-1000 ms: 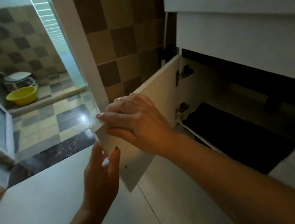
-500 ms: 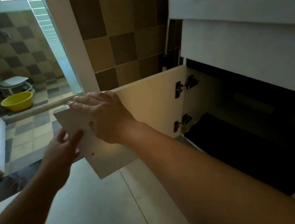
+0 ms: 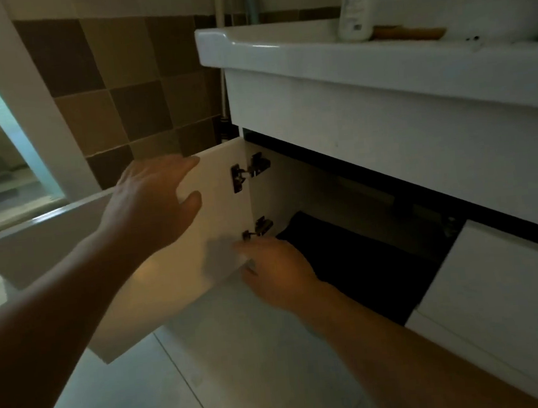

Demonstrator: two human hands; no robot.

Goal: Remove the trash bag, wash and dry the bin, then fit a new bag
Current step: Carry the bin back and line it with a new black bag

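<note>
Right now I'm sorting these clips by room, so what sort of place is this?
Most likely a home bathroom. A white washbasin sits on a vanity cabinet whose door stands open, a bottle stands on the basin's edge, and brown checkered tiles cover the wall.

Left hand [image 3: 153, 201] spreads over the open cabinet door [image 3: 217, 188]; right hand [image 3: 277, 271] reaches by its lower hinge [image 3: 258, 230].

Dim light here: brown checkered wall tiles [image 3: 128, 95] behind a white vanity cabinet [image 3: 386, 148], its left door [image 3: 214, 189] swung open over pale floor tiles [image 3: 243, 368], glass partition [image 3: 3, 155] at left.
</note>
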